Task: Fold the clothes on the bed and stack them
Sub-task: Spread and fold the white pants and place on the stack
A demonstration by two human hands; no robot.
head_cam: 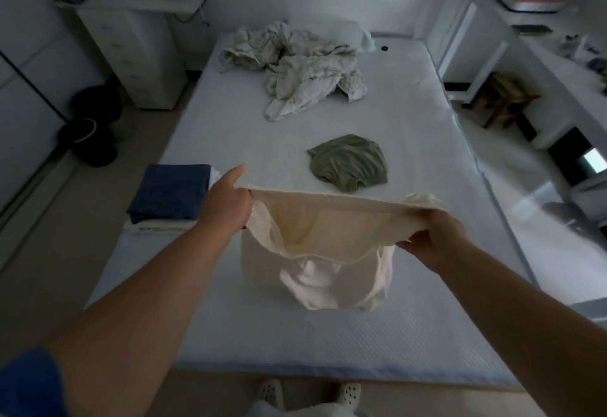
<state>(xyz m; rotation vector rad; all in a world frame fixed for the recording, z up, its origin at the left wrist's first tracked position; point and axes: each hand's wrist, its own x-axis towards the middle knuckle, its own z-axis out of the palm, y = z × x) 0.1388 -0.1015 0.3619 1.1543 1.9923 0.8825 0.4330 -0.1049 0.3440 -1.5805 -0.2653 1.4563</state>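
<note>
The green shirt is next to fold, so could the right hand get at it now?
Probably not yet: the right hand grips the cream garment, though the bed toward the green shirt lies bare.

Dim, bluish room light. The brightest spot is a glare patch on the floor (538,193), far right of the right hand (430,239). Soft shadow lies under the cream garment (328,219) on the bed (230,334). Walls and furniture bow at the edges, and the corners go dark and blurry.

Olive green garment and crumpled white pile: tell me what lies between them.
Only bare mattress between the olive green garment and crumpled white pile, head view.
</note>
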